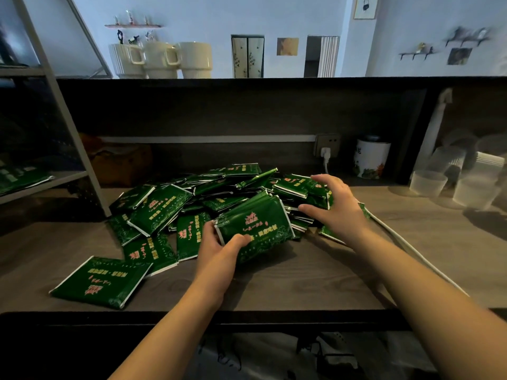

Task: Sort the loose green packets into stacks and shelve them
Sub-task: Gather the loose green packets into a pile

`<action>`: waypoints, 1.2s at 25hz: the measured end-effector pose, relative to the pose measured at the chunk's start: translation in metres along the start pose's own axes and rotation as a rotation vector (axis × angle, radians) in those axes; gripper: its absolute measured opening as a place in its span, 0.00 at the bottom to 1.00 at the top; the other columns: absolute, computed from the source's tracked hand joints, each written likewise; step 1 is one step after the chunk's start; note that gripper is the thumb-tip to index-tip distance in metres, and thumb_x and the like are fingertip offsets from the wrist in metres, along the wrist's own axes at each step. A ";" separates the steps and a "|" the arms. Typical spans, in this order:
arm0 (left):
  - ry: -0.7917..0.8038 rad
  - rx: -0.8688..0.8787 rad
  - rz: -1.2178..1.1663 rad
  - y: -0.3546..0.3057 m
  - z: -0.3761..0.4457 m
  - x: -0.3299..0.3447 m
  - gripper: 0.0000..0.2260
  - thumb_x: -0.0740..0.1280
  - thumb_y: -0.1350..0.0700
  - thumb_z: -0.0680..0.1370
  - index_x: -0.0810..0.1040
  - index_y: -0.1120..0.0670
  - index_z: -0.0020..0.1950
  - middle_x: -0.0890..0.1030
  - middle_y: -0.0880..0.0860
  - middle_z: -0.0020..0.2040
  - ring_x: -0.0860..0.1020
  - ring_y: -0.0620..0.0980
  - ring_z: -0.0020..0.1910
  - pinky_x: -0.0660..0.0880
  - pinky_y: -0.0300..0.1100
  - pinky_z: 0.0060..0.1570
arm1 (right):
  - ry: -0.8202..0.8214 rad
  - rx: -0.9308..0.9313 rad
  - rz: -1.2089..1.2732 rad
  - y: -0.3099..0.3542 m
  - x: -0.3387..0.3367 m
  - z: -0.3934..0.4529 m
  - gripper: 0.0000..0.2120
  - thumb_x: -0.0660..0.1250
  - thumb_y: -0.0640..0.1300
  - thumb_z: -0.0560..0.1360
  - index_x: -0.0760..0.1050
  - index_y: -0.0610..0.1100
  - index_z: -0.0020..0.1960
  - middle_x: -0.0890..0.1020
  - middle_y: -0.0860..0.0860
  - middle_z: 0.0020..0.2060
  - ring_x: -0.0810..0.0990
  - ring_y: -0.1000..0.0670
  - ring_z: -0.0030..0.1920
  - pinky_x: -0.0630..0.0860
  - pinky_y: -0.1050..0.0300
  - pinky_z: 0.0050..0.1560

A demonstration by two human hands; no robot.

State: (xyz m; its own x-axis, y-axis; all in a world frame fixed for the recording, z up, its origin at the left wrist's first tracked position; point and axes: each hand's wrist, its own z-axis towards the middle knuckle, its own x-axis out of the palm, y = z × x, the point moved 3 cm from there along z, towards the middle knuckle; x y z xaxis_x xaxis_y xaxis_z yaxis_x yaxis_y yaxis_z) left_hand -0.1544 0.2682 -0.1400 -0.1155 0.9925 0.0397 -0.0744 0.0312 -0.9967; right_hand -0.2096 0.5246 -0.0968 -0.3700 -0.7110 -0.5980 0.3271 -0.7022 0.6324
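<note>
Nearest the desk edge, a gathered stack of green packets [253, 229] is being gripped by the left hand [219, 252], its long axis tilted up to the right. Just beyond, the loose pile [203, 187] is being pressed by the right hand [333, 205], fingers spread and half open, the nearer hand for the next pick.

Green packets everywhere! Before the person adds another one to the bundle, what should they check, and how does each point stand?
1. Left hand grips the bundle of green foil packets: ok.
2. Bundle edges lined up: not ok, slightly fanned.
3. Right hand on the loose green pile: ok; gripping a packet: cannot tell.
4. White cable away from the pile: not ok.
5. Grey metal shelf has room: cannot tell.
</note>
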 end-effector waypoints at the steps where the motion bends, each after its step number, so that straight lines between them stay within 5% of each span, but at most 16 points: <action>1: -0.013 0.005 -0.019 0.000 0.001 -0.001 0.19 0.75 0.55 0.72 0.74 0.49 0.60 0.83 0.49 0.54 0.82 0.45 0.49 0.75 0.43 0.51 | 0.059 -0.003 -0.040 0.000 0.005 0.008 0.34 0.77 0.53 0.70 0.68 0.52 0.72 0.71 0.52 0.71 0.65 0.50 0.73 0.64 0.50 0.73; 4: -0.063 0.019 -0.062 0.001 0.003 -0.004 0.21 0.74 0.51 0.66 0.75 0.49 0.57 0.83 0.49 0.53 0.82 0.49 0.52 0.77 0.51 0.57 | 0.122 -0.031 -0.097 0.002 0.015 0.024 0.33 0.76 0.53 0.72 0.67 0.53 0.73 0.71 0.51 0.72 0.64 0.49 0.74 0.61 0.54 0.72; 9: -0.069 0.024 -0.091 0.007 0.009 -0.006 0.17 0.75 0.56 0.71 0.75 0.48 0.57 0.85 0.44 0.49 0.83 0.46 0.49 0.77 0.54 0.59 | 0.116 -0.085 -0.180 0.004 0.024 0.034 0.28 0.76 0.54 0.71 0.74 0.50 0.68 0.78 0.52 0.59 0.72 0.50 0.61 0.69 0.55 0.62; 16: -0.076 0.055 -0.065 0.012 0.011 -0.006 0.14 0.74 0.60 0.74 0.75 0.48 0.54 0.83 0.38 0.45 0.81 0.36 0.42 0.72 0.42 0.48 | -0.101 -0.203 -0.229 0.003 0.019 0.026 0.13 0.70 0.46 0.78 0.79 0.46 0.62 0.82 0.50 0.54 0.78 0.48 0.56 0.70 0.58 0.55; 21: -0.051 0.031 -0.031 0.012 0.009 -0.004 0.16 0.73 0.60 0.75 0.70 0.40 0.48 0.81 0.33 0.41 0.76 0.25 0.37 0.67 0.35 0.43 | -0.161 -0.118 -0.015 -0.001 0.002 0.013 0.09 0.70 0.47 0.78 0.79 0.52 0.58 0.82 0.59 0.45 0.80 0.59 0.45 0.75 0.66 0.44; 27: -0.052 0.026 -0.030 0.007 0.007 -0.003 0.15 0.73 0.58 0.75 0.73 0.47 0.56 0.82 0.48 0.52 0.80 0.48 0.51 0.71 0.41 0.46 | -0.452 -0.012 0.326 0.013 -0.030 0.006 0.03 0.65 0.48 0.81 0.77 0.51 0.52 0.81 0.60 0.40 0.80 0.65 0.42 0.74 0.71 0.37; 30: -0.049 0.031 -0.003 0.007 0.008 -0.002 0.14 0.73 0.58 0.76 0.72 0.47 0.56 0.83 0.49 0.52 0.81 0.49 0.51 0.75 0.45 0.50 | -0.534 0.153 0.530 0.009 -0.037 0.001 0.05 0.66 0.48 0.80 0.78 0.51 0.45 0.83 0.54 0.40 0.83 0.55 0.43 0.81 0.56 0.42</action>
State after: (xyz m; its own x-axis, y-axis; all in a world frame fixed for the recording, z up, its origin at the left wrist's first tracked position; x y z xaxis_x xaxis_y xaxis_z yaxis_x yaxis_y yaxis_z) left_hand -0.1621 0.2651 -0.1462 -0.1632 0.9855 0.0470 -0.1055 0.0299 -0.9940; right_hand -0.1937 0.5447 -0.0687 -0.5801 -0.8085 0.0987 0.4680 -0.2317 0.8528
